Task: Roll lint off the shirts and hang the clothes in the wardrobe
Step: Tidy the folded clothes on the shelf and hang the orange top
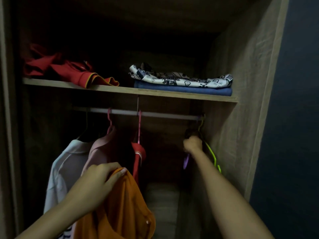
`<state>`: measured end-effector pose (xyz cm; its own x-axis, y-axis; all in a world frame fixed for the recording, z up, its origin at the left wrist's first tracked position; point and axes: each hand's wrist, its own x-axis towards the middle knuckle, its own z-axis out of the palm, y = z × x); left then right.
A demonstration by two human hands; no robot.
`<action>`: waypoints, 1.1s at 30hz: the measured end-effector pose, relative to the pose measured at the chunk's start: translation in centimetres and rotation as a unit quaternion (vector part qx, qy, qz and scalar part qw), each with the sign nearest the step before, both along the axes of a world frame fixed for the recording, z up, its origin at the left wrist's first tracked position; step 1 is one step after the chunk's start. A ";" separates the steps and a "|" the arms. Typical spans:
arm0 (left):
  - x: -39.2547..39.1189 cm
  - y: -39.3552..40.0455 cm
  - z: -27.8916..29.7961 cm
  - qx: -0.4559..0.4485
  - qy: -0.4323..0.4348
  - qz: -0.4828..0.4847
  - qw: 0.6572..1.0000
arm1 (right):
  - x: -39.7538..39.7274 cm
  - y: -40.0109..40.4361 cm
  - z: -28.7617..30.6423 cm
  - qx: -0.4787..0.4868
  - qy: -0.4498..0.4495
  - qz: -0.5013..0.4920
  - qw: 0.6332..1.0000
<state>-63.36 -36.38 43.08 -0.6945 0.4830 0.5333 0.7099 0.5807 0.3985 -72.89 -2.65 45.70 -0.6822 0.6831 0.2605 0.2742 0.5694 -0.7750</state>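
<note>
Hangers at the far right end of the rail point(155, 115) are what the next move depends on: the right hand point(193, 144) is up there, fingers curled into a fist around the neck of the spare hangers, a yellow-green hanger point(212, 154) trailing down and to the right of the knuckles and a purple hanger point(186, 161) showing just below the wrist. Which of the two the fingers really hold I cannot tell in this dim corner. The orange shirt point(124, 204) is low and to the left of that hand, well apart from it, hanging straight down with its long axis vertical; the left hand point(101, 176) pinches it closed at the collar, thumb in front and fingers behind. So hanger and shirt sit in different hands, the hanger high and right, the collar low and left. My judgement is that the hanger has to come off the rail and travel down and leftward to meet the collar. On the rail to the left, a white shirt point(69, 163), a pink shirt point(101, 149) and a red shirt point(138, 156) already hang close together, leaving a gap between them and the right hand.
</note>
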 end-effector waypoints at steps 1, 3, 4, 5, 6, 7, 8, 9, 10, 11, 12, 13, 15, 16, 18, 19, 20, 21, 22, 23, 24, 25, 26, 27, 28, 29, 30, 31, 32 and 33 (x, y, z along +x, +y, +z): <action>-0.2 0.1 -0.1 0.000 0.001 0.003 1.000 | -0.3 0.1 0.2 -0.040 0.025 0.019 0.999; -0.4 0.2 -0.4 0.000 0.004 0.010 1.000 | -1.1 0.6 0.9 -0.078 0.068 0.017 0.994; -0.5 0.3 -0.4 0.001 0.005 0.013 1.000 | -1.2 0.7 1.2 -0.085 0.088 0.010 0.992; -0.5 0.3 -0.4 0.004 0.006 0.016 1.000 | -1.0 0.2 1.5 -0.107 0.118 0.008 0.987; -0.5 0.2 -0.5 0.005 0.005 0.021 1.000 | -0.5 -0.7 1.7 -0.139 0.154 0.004 0.978; -0.4 0.2 -0.5 0.007 0.002 0.025 1.000 | 0.2 -1.7 1.7 -0.168 0.188 0.006 0.968; -0.4 0.1 -0.5 0.010 -0.002 0.030 0.999 | 0.9 -2.7 1.5 -0.200 0.217 0.015 0.955; -0.5 0.0 -0.6 0.014 -0.005 0.036 0.999 | 1.7 -3.6 1.1 -0.234 0.233 0.040 0.943; -0.4 0.0 -0.6 0.016 -0.008 0.042 0.999 | 2.5 -4.5 0.6 -0.268 0.236 0.077 0.931; -0.5 -0.1 -0.7 0.017 -0.011 0.047 0.999 | 3.7 -5.3 0.2 -0.300 0.227 0.113 0.920; -0.5 -0.3 -0.7 0.017 -0.012 0.051 0.998 | 4.7 -6.0 -0.3 -0.331 0.212 0.142 0.909; -0.7 -0.4 -0.8 0.017 -0.013 0.056 0.998 | 5.9 -6.6 -0.7 -0.355 0.195 0.164 0.900; -1.0 -0.9 -0.9 0.014 -0.015 0.076 0.997 | 7.7 -7.7 -1.9 -0.364 0.155 0.202 0.896; -1.2 -1.1 -1.0 0.015 -0.016 0.088 0.996 | 8.6 -8.3 -2.5 -0.336 0.131 0.217 0.907; -1.4 -1.4 -1.4 0.018 -0.017 0.111 0.993 | 10.4 -9.5 -3.7 -0.271 0.087 0.246 0.926; -1.4 -1.5 -1.6 0.019 -0.022 0.120 0.992 | 11.3 -10.2 -4.1 -0.260 0.078 0.263 0.926; -1.4 -1.5 -1.8 0.023 -0.031 0.126 0.991 | 12.2 -10.9 -4.4 -0.258 0.076 0.277 0.922; -1.3 -1.6 -2.1 0.029 -0.042 0.131 0.990 | 13.1 -11.6 -4.6 -0.256 0.075 0.286 0.921; -1.2 -1.6 -2.3 0.034 -0.050 0.134 0.989 | 13.8 -12.2 -4.8 -0.253 0.076 0.291 0.919; -1.1 -1.7 -2.6 0.036 -0.057 0.137 0.988 | 14.4 -12.7 -4.8 -0.251 0.077 0.293 0.919; -1.0 -1.7 -2.8 0.036 -0.063 0.137 0.988 | 14.9 -13.2 -4.8 -0.253 0.083 0.291 0.919; -0.8 -1.7 -3.0 0.035 -0.070 0.135 0.988 | 15.4 -13.6 -4.7 -0.264 0.091 0.289 0.916; -0.5 -1.7 -3.1 0.035 -0.073 0.131 0.988 | 15.9 -14.1 -4.6 -0.287 0.099 0.285 0.909; -0.2 -1.7 -3.1 0.036 -0.074 0.127 0.989 | 16.3 -14.5 -4.4 -0.320 0.106 0.285 0.897; 0.1 -1.7 -3.1 0.040 -0.071 0.122 0.989 | 16.7 -14.9 -4.3 -0.349 0.111 0.293 0.883; 0.4 -1.6 -3.1 0.044 -0.069 0.118 0.990 | 17.0 -15.2 -4.2 -0.365 0.113 0.302 0.874; 0.7 -1.6 -3.1 0.047 -0.066 0.114 0.990 | 17.3 -15.6 -4.3 -0.369 0.115 0.307 0.870; 1.1 -1.6 -3.1 0.049 -0.065 0.112 0.990 | 17.6 -15.9 -4.3 -0.372 0.117 0.305 0.869; 1.3 -1.7 -3.1 0.051 -0.063 0.110 0.991 | 18.0 -16.2 -4.4 -0.377 0.122 0.301 0.867; 1.6 -1.8 -3.1 0.053 -0.063 0.109 0.991 | 18.4 -16.4 -4.4 -0.388 0.128 0.298 0.863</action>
